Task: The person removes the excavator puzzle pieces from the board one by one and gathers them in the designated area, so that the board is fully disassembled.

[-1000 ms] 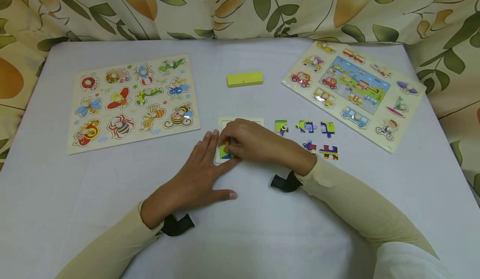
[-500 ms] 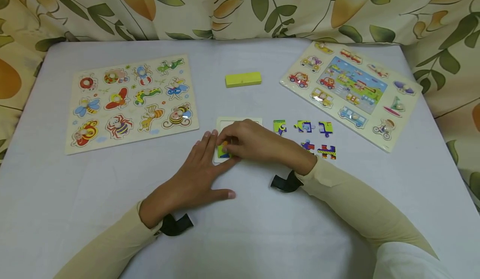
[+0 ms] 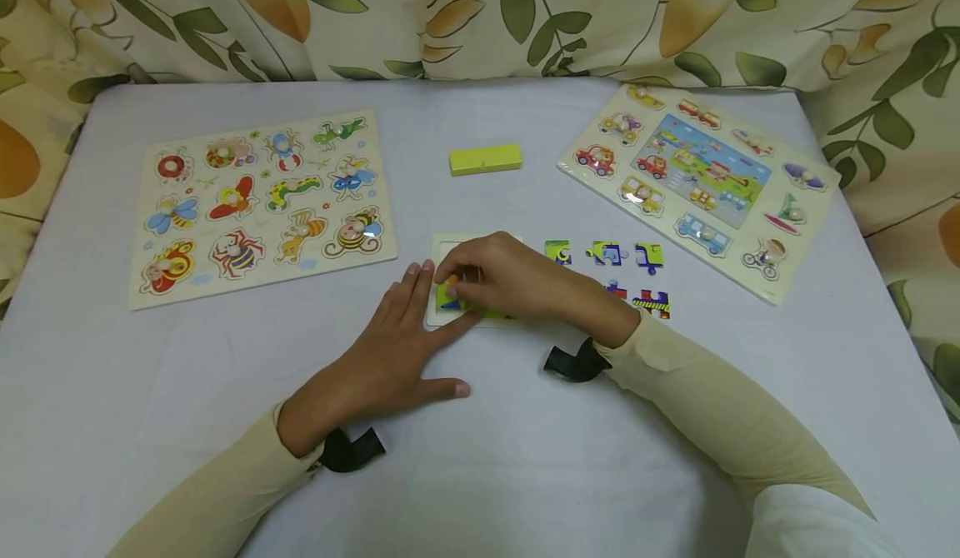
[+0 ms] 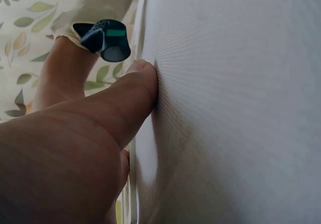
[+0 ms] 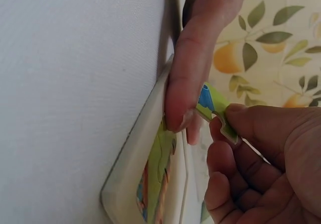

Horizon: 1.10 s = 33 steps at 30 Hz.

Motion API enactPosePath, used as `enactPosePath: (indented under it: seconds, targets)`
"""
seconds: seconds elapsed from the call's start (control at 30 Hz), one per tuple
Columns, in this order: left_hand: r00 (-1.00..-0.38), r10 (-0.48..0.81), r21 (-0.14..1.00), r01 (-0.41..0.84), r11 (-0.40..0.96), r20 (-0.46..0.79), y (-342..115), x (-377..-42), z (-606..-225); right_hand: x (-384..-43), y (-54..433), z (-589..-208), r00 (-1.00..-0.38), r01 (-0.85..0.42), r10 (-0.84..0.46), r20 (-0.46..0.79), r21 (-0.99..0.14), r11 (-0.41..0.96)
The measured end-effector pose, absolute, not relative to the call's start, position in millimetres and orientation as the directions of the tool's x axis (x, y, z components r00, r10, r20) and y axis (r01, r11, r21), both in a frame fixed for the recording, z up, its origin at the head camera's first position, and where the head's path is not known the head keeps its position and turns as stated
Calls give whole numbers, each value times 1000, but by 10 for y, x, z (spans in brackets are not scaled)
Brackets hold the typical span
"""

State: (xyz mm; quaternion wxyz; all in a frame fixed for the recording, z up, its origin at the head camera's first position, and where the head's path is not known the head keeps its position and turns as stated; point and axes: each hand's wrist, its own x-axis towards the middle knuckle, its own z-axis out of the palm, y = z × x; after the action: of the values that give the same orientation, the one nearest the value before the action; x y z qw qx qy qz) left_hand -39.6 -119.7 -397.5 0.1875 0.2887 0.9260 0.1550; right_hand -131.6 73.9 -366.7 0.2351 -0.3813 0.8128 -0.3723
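Observation:
My right hand (image 3: 517,279) is above a small white puzzle tray (image 3: 441,246) and pinches a green and blue jigsaw piece (image 3: 448,291) between thumb and fingers. In the right wrist view, the pinched jigsaw piece (image 5: 216,106) is tilted and raised over the tray (image 5: 120,186), whose recess shows green pieces in it. My left hand (image 3: 382,354) lies with straight fingers along the tray's left and lower edge. One of its fingers (image 5: 188,78) rests on the rim. The left wrist view shows mostly the left thumb (image 4: 130,91) on the cloth. The right hand hides much of the tray.
Several loose jigsaw pieces (image 3: 607,252) lie right of the tray, partly behind the right forearm. An insect peg board (image 3: 262,208) is at left, a vehicle peg board (image 3: 705,183) at right. A yellow block (image 3: 485,159) lies behind the tray.
My right hand has shifted slightly and lifted, so more green shows along the tray's lower edge. It still pinches the jigsaw piece. My left hand stays in place.

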Motion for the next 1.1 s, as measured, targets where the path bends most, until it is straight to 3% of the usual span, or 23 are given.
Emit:
enactPosePath:
  seconds: [1.1]
  targets:
    - [-777, 572, 398, 452, 798, -263, -1202, -382, -3988, -1249, 1266, -3621, -698, -432, -714, -52, -765, 478]
